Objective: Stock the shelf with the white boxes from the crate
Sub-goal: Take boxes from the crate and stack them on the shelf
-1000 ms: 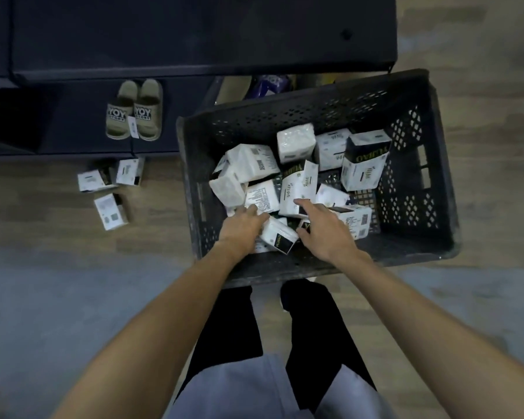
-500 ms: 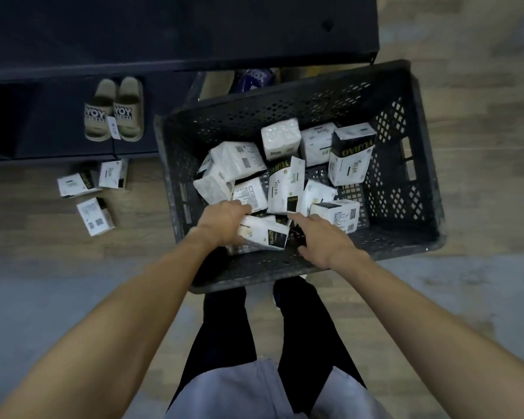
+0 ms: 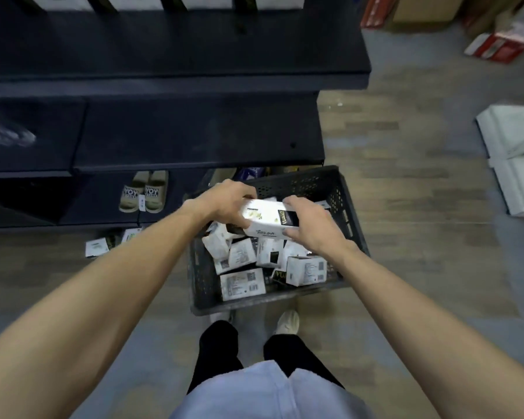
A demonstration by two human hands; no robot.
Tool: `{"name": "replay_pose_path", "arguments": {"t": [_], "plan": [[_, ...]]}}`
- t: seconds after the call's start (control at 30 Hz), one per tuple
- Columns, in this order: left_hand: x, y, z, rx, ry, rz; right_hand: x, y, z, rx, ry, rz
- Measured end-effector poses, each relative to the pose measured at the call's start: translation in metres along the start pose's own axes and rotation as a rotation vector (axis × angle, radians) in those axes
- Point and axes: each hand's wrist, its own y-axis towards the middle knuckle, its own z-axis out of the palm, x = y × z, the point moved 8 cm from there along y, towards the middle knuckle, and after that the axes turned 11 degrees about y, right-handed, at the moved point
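Above the dark perforated plastic crate [image 3: 347,213], the left hand [image 3: 224,201] and right hand [image 3: 310,226] are clamping opposite ends of one white cardboard box [image 3: 262,217]. Inside the crate, more white boxes [image 3: 242,284] are lying jumbled. Beyond the crate, the dark metal shelf [image 3: 194,131] is standing.

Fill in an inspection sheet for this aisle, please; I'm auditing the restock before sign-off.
Surface: wood-look floor; the crate stands on it.
Job's things: one white box held above the crate; more boxes loose inside; dark shelf beyond.
Clutter: small boxes on the floor; slippers low in the shelf unit.
Hands: left hand and right hand grip the white box at opposite ends.
Cables: nothing seen.
Surroundings: cartons and white bag to the right.
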Motion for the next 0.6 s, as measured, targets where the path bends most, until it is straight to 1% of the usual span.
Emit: {"name": "replay_pose_path", "arguments": {"t": [0.1, 0.23, 0.37, 0.43, 0.6], "plan": [[-0.006, -0.013, -0.043, -0.054, 0.022, 0.014, 0.023, -0.001, -0.038, -0.008, -0.066, -0.046], [-0.009, -0.034, -0.099, -0.151, -0.003, 0.003, 0.056, 0.001, -0.088, -0.069, -0.136, -0.124], [-0.005, -0.064, -0.156, -0.296, -0.058, -0.012, 0.085, 0.002, -0.139, -0.096, -0.171, -0.182], [-0.001, -0.079, -0.179, -0.368, -0.145, -0.035, 0.098, 0.001, -0.166, -0.125, -0.178, -0.221], [-0.005, -0.108, -0.220, -0.529, -0.478, -0.035, 0.128, -0.003, -0.220, -0.230, -0.057, -0.298]]}}
